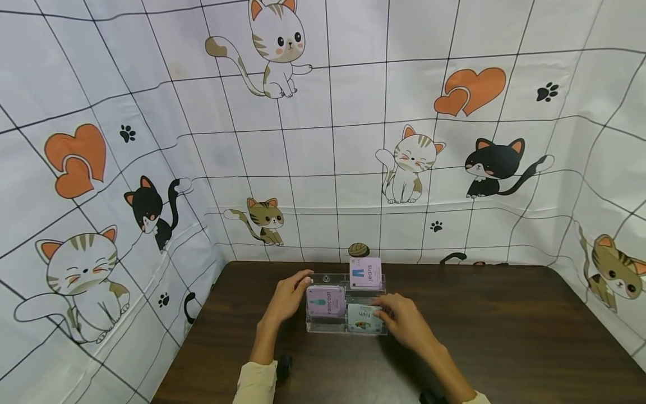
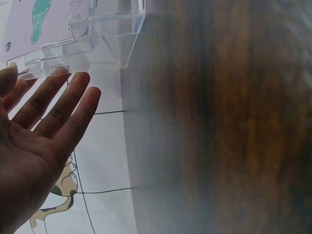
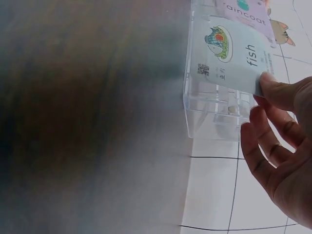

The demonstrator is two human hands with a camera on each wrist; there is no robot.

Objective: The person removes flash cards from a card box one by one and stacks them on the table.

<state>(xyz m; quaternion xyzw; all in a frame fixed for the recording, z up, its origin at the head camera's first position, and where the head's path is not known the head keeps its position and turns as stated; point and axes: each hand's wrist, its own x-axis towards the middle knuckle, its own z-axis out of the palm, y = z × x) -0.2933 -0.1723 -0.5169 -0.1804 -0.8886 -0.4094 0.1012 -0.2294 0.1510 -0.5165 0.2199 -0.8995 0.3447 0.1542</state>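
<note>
A clear plastic card rack [image 1: 326,325] with tiered slots stands on the table. My right hand [image 1: 404,320] pinches a pale green fish card [image 1: 364,318] between thumb and forefinger at the rack's lower right slot. In the right wrist view the fish card [image 3: 229,53] overlaps the rack, its other fingers loosely bent below it. My left hand [image 1: 285,297] is at the rack's left side, its fingers extended in the left wrist view beside the clear wall [image 2: 112,39]. A purple raincoat card [image 1: 325,301] sits in the left slot, and a purple jeans card [image 1: 365,273] at the upper right.
The dark wooden table [image 1: 494,336] reaches out on both sides of the rack. Behind and beside it hangs a white gridded sheet [image 1: 353,157] printed with cats, hearts and paw marks.
</note>
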